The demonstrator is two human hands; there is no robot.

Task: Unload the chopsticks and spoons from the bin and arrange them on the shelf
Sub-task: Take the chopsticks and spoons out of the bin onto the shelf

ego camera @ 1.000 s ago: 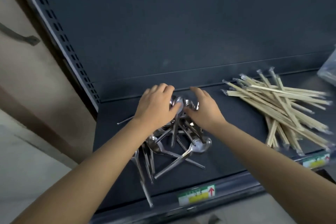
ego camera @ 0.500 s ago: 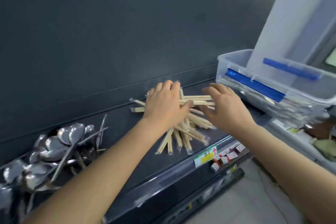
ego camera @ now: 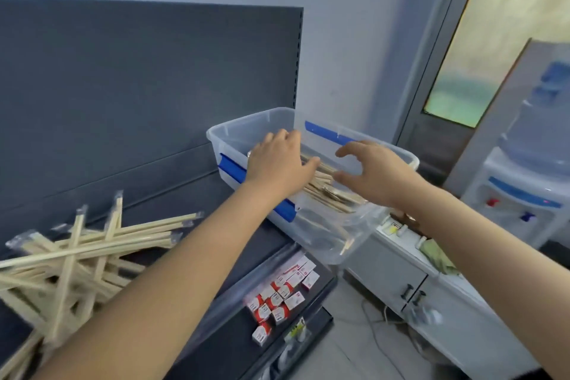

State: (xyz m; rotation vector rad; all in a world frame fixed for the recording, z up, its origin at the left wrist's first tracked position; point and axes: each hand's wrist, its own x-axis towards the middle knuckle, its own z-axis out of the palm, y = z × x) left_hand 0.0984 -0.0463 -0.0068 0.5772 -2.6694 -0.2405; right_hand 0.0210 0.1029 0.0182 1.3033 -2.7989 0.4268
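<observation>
Chopsticks (ego camera: 327, 191) are still in the bin (ego camera: 243, 125) at the right end of the shelf (ego camera: 172, 191), with a messy pile (ego camera: 77, 250) already out on the left. Left hand (ego camera: 277, 163) and right hand (ego camera: 373, 173) hover over them, each grip open and holding nothing. The wrappers look slippery, so a loose scoop could scatter some. The bin also seems to overhang the edge, so leaning on it might tip it.

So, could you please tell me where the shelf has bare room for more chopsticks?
The best bare patch is the shelf strip between the chopstick pile and the clear bin, through to the front edge. A narrower strip runs behind the pile, along the back panel. The left end is crowded with crossed chopsticks; the bin fills the right end.
</observation>
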